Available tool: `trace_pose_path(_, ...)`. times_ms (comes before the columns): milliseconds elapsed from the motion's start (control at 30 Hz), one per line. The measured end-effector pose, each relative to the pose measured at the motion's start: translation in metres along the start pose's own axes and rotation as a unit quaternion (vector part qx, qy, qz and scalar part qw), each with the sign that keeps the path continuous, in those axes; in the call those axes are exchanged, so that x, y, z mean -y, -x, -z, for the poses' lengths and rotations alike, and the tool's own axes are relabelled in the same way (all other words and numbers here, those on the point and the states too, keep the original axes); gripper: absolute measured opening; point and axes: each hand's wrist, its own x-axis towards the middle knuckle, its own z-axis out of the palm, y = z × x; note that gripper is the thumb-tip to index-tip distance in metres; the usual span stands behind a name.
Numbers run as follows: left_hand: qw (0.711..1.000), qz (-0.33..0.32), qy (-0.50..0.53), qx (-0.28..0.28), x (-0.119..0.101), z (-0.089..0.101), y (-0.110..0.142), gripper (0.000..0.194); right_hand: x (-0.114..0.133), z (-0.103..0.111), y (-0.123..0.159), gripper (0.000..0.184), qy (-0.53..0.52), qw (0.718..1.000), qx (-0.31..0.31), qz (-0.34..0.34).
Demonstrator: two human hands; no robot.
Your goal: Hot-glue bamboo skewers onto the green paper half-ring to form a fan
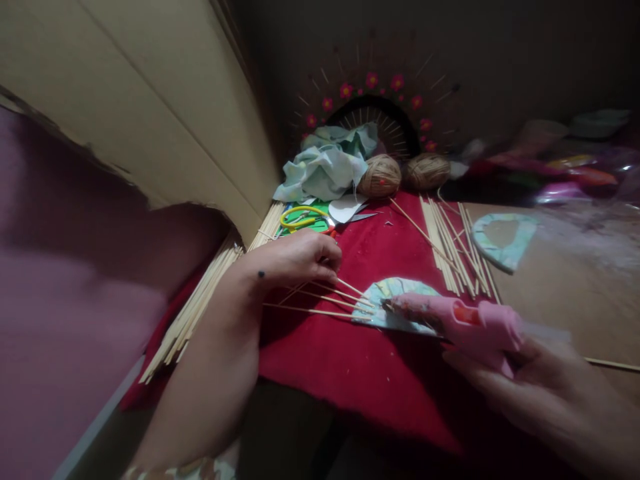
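A pink hot glue gun [460, 323] is in my right hand [545, 380], its nozzle pointing left at a pale blue-green half-round piece [395, 290]. Several thin wooden sticks [325, 312] fan out leftward from that piece, their ends lying on it near the nozzle. My left hand [313, 257] is closed, thumb and fingers pinching one of these sticks above the red cloth [320, 353]. The gun's front covers part of the half-round piece.
Yellow-handled scissors [305, 217] and crumpled pale cloth [325, 167] lie behind my left hand. Two twine balls [380, 177] stand at the back. Stick bundles lie left [195, 307] and right [445, 247]. A pale ring-shaped piece [483, 237] rests on brown board. Cardboard [190, 100] rises left.
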Motion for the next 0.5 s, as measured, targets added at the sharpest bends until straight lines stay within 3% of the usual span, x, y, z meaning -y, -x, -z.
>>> trace_pose_path(367, 1.0, -0.004, 0.01, -0.001, -0.0011, -0.0002, 0.0, 0.013, 0.0048, -0.0016, -0.005, 0.043, -0.027, 0.998, 0.05, -0.012)
trace_pose_path(500, 1.0, -0.006, 0.007, 0.001, -0.0003, -0.001, -0.0006, 0.014, 0.0016, 0.0003, -0.0009, 0.043, -0.018, 0.999, 0.039, -0.013)
